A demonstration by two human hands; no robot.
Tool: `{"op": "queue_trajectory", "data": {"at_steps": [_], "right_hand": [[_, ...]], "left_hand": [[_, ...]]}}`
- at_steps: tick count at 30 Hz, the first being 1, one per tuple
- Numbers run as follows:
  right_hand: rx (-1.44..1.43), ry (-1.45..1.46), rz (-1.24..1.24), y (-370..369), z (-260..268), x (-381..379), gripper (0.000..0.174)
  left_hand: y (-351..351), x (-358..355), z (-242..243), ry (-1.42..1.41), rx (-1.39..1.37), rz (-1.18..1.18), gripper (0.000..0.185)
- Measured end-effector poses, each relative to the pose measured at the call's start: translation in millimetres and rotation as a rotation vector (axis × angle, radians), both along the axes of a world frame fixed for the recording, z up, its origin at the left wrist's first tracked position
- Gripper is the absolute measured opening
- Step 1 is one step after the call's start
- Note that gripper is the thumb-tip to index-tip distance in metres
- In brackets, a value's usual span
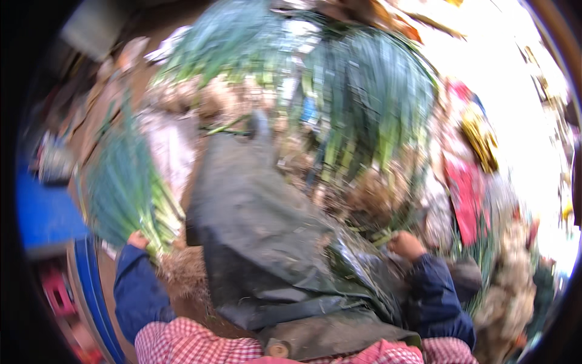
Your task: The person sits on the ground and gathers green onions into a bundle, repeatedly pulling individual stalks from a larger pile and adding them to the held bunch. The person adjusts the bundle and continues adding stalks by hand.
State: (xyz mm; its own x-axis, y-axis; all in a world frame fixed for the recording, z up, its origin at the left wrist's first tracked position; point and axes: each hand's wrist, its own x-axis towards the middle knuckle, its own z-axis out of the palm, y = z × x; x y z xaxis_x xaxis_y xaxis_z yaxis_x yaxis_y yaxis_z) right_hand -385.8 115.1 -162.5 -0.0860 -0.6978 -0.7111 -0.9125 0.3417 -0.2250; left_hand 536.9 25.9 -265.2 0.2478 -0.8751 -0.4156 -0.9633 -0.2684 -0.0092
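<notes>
At the left, my left hand (138, 240) is on a bundle of long green onions (122, 182), near its pale stems; the fingers are mostly hidden, so its grip is unclear. The bundle's leaves fan upward and its brown roots (184, 270) point down. My right hand (405, 245) is curled beside the dark apron over my lap (282, 236), by a few green stalks; blur hides whether it holds them. In front lie large heaps of green onions (373, 86), leaves away from me, with tangled roots (373, 195) nearer my lap.
A pinkish-white sack (168, 145) lies beside the left bundle. A blue surface (45, 209) stands at the far left, with a pink plastic item (59, 291) below. Red plastic sheeting (466, 195) and more green onions with roots (509, 268) are on the right.
</notes>
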Motion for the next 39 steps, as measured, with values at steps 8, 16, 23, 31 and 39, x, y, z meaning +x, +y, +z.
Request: {"op": "queue_trajectory", "data": {"at_steps": [8, 16, 23, 31, 39], "right_hand": [[-0.758, -0.183, -0.387, -79, 20, 5, 0.02], [-0.691, -0.153, -0.547, -116, -26, -9, 0.032], [-0.436, -1.032, -0.631, -45, 106, 13, 0.037], [-0.256, -0.962, -1.009, -38, 62, 21, 0.026], [-0.396, -0.965, -0.938, -100, 86, 45, 0.02]], "left_hand": [[-130, -271, 256, 0.156, -0.685, -0.249, 0.034], [-49, -651, 255, 0.988, -0.268, -0.637, 0.027], [-17, -751, 185, 2.023, 0.566, 0.562, 0.04], [-3, -694, 123, 1.843, 0.917, 0.883, 0.039], [14, -693, 183, 1.9, 0.986, 0.603, 0.049]]}}
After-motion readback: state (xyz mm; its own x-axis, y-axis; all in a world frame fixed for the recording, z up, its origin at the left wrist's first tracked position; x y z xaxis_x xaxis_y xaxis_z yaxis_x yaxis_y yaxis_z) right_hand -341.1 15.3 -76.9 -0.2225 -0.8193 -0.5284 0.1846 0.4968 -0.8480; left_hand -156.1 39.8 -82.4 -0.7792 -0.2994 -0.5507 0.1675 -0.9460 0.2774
